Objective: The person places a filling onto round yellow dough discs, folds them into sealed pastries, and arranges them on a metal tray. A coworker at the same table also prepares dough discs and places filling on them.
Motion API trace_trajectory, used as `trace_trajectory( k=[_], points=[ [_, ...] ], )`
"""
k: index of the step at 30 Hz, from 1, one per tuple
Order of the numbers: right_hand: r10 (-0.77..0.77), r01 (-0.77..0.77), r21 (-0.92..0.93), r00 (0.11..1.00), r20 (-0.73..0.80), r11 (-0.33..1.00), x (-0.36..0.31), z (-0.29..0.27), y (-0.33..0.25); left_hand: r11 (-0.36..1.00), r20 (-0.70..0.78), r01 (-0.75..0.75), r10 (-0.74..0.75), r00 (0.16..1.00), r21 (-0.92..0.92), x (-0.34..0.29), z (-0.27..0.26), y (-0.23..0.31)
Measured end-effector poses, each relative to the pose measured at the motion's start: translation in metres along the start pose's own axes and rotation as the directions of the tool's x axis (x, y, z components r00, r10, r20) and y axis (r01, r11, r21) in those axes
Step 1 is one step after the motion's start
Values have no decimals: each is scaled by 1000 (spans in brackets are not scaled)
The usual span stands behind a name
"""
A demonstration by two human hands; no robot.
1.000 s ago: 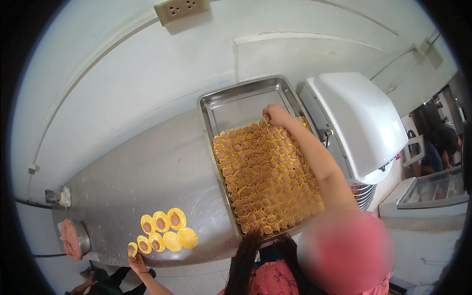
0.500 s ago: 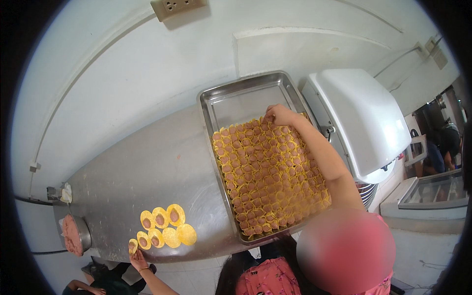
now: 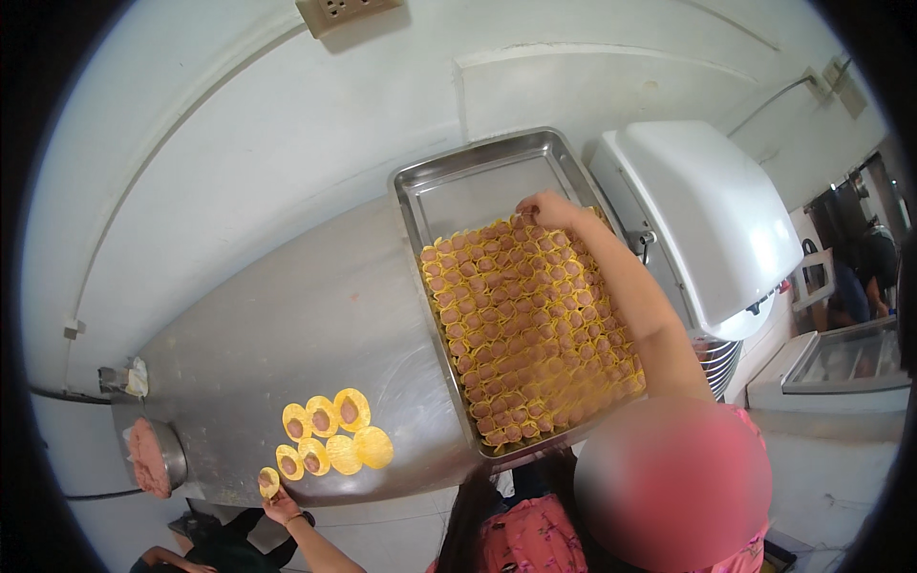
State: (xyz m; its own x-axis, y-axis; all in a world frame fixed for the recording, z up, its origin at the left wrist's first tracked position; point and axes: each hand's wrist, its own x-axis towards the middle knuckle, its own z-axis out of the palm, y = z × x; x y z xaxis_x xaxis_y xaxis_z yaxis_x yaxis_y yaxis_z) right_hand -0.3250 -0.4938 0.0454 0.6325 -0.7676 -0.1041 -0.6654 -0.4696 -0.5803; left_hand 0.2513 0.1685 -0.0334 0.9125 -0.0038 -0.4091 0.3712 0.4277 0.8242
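Observation:
My right hand (image 3: 549, 210) is closed, its fingertips pinching a small meat-filled dumpling at the far edge of the packed rows. Many such dumplings (image 3: 506, 306), brown filling in yellow wrappers, fill most of a deep steel tray (image 3: 409, 205). At the lower left, my left hand (image 3: 280, 506) grips the edge of a round yellow wrapper (image 3: 270, 482) with a lump of filling on it. Beside it lie several flat wrappers in two rows; most carry filling, like this one (image 3: 321, 417), while a bare wrapper (image 3: 373, 447) sits at the right end.
A steel bowl of pink ground meat (image 3: 148, 458) stands at the table's left end. Right of the tray is a white lidded appliance (image 3: 702, 220). A wall runs behind the steel table (image 3: 258, 325). Another person (image 3: 224, 549) is at the lower left; someone else is at the far right.
The whole view has shifted slightly. My left hand's wrapper shows flatter and more fully. My right hand stays at the far edge of the dumplings, with little visible movement.

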Motion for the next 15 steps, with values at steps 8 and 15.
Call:
trace_trajectory(
  k=[8,15],
  points=[
    [253,-255,2,962,102,967,7,-6,-17,996,34,-8,11,999,-89,8,1,1],
    [39,140,251,801,-597,958,-25,14,-87,992,350,123,-102,931,-36,-2,20,22]
  ],
)
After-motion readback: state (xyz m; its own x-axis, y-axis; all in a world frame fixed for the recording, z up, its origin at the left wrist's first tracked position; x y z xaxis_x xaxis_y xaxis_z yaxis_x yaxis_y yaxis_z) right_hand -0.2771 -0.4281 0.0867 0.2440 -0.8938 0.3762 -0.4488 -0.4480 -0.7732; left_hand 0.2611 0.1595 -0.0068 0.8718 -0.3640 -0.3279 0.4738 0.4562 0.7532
